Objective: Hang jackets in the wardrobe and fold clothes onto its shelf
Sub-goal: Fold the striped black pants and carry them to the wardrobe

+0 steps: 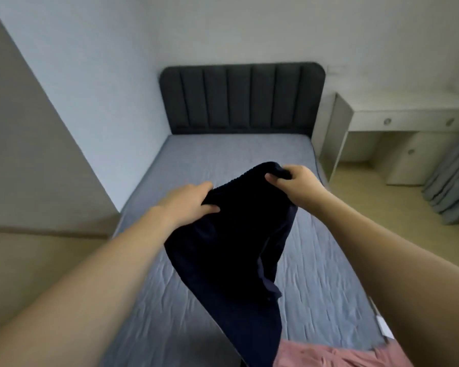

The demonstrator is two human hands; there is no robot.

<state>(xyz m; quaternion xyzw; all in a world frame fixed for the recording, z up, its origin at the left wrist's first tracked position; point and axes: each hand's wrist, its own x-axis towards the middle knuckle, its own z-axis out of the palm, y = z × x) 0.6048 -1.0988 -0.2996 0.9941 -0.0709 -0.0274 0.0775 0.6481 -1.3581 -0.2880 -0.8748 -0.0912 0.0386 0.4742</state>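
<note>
Both hands gripping top edge of dark navy garment (231, 250), holding it up over bed (316, 260). L hand (188, 205) pinching left corner, fingers curled into fabric; R hand (293, 181) clutching bunched right corner. Garment hanging down twd foot of bed. Pink cloth (337, 354) lying at bed's near edge. Dark headboard (241, 98) at bed's far end; white surface w/ drawers (408, 120) standing right of bed.

Dark garment (231, 250) in both hands above bed (316, 274)
</note>
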